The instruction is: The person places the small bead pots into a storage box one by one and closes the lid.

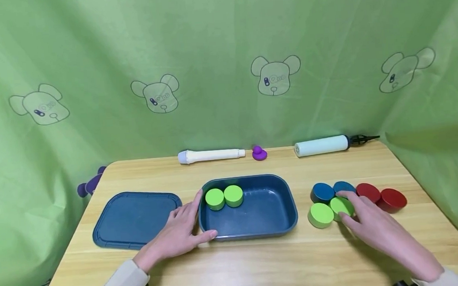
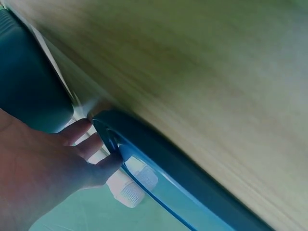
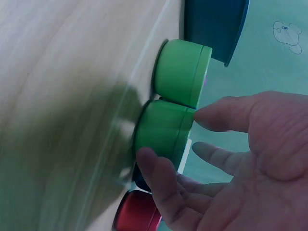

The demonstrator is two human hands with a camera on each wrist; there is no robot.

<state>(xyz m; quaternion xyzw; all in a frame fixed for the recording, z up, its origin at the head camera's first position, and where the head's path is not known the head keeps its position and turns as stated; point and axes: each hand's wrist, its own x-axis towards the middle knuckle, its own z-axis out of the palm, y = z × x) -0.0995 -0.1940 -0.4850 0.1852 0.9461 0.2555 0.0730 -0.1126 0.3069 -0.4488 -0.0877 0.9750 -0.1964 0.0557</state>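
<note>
A dark blue rectangular box (image 1: pixel 255 234) stands open-topped in the middle of the table, with two light green round tins (image 1: pixel 233 196) side by side at its left end. My left hand (image 1: pixel 181 230) spans that end, fingers fairly straight along the wall and thumb at the near corner. On the right, my right hand (image 1: pixel 372 226) has thumb and fingers around a green round tin (image 3: pixel 163 127), which rests on the table. Another green tin (image 1: pixel 320 215) touches it on the left. Behind are two blue tins (image 1: pixel 322 192); two red tins (image 1: pixel 392 200) lie to the right.
A flat dark blue lid (image 1: pixel 136 218) lies left of the box. Along the back edge are a white microphone-shaped object (image 1: pixel 214 155), a small purple duck-like toy (image 1: pixel 259 153) and a pale blue hand pump (image 1: pixel 322 146). A green printed curtain (image 1: pixel 219 117) hangs behind the table.
</note>
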